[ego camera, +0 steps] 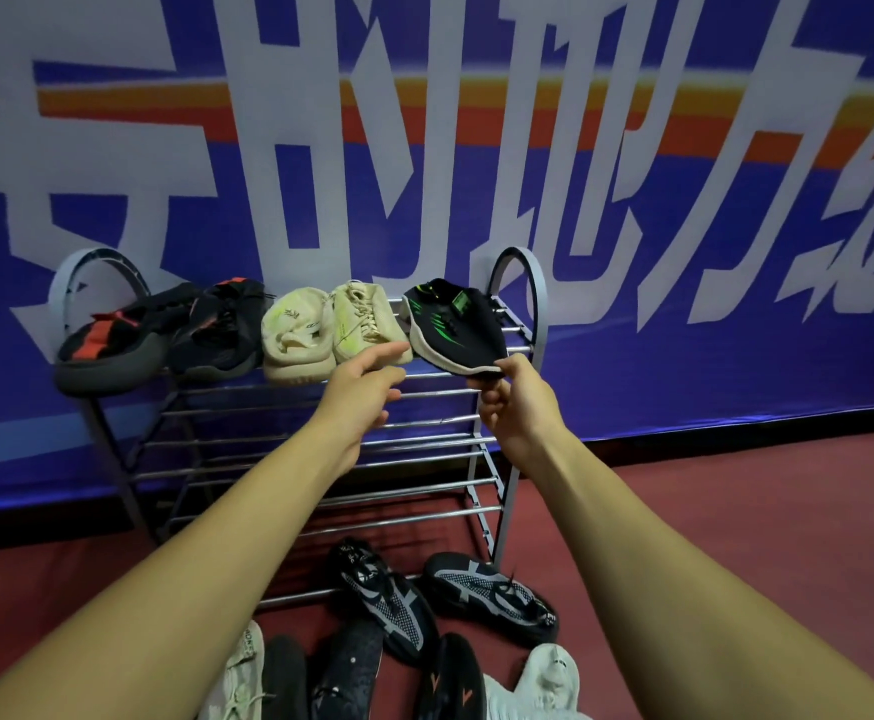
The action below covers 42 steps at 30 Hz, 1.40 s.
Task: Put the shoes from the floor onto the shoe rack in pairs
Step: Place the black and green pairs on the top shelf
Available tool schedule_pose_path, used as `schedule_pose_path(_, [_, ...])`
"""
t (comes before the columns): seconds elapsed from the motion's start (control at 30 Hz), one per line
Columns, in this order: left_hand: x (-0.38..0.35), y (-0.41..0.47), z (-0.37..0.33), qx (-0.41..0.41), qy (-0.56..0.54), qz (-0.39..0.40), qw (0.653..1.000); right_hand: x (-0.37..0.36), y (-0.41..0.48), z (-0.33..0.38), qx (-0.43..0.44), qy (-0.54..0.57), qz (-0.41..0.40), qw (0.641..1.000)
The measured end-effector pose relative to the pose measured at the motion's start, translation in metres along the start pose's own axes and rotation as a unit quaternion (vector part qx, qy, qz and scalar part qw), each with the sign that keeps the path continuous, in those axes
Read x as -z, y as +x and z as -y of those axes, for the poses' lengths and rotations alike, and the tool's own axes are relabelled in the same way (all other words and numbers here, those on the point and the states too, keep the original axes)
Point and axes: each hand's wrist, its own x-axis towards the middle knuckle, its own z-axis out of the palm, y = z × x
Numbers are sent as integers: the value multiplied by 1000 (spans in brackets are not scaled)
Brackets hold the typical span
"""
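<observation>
While my right hand (515, 402) pinches the near sole edge of a black shoe with green streaks (450, 324), that shoe sits tilted at the right end of the shoe rack's (509, 504) top tier. Left of it stand a cream pair (320, 332) and a black-and-red pair (164, 335). My left hand (356, 402) reaches out with loosely straight fingers, holding nothing; I cannot tell if it touches the cream pair. On the red floor (736, 537) near me lie two black-and-grey mesh sneakers (388, 600), a white shoe (544, 683) and black shoes with orange marks (450, 683).

Pinching black, green-streaked mesh sneaker's (450, 324) near end with right hand (515, 407) at grey metal-bar shoe rack's (434, 440) top-tier right end; reaching empty left hand (359, 394) alongside.
</observation>
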Motion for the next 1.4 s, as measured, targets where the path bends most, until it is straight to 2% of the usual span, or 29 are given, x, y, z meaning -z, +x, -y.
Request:
schedule_pose_path(0.17, [4,6,5,11,-29,-30,999,-7,4,1,-8,28,28,999])
schedule_pose_path(0.37, [22,12,13,20,4,-42,999,-29,12,-3,-37,48,47,997])
schedule_pose_path(0.53, [29,10,14,16,31,-32,999,-30,19,-16,-6,-20,-21,1000])
schedule_pose_path(0.7, [31,3,12,13,63,-21,998,-30,10,-13,1,-66,-24,998])
schedule_pose_path(0.9, [52,-10,10,36,109,-13,993,-21,-8,-19,40,-213,-4,976])
schedule_pose_path(0.97, [62,-16,11,40,133,-13,990,-19,-10,-27,51,-295,-3,954])
schedule_pose_path(1.03, [70,-21,12,45,159,-8,986,-19,-12,-38,51,-399,7,916])
schedule_pose_path(1.2, [95,-30,35,90,242,0,966,-32,-28,-71,51,-567,115,814])
schedule_pose_path(1.27, [109,-36,52,97,311,23,945,-42,-36,-84,48,-608,152,778])
schedule_pose_path(1.33, [125,-44,72,103,402,65,907,-55,-43,-101,51,-650,177,737])
schedule_pose_path(1.4, [141,-56,91,117,489,108,858,-65,-48,-124,39,-656,205,725])
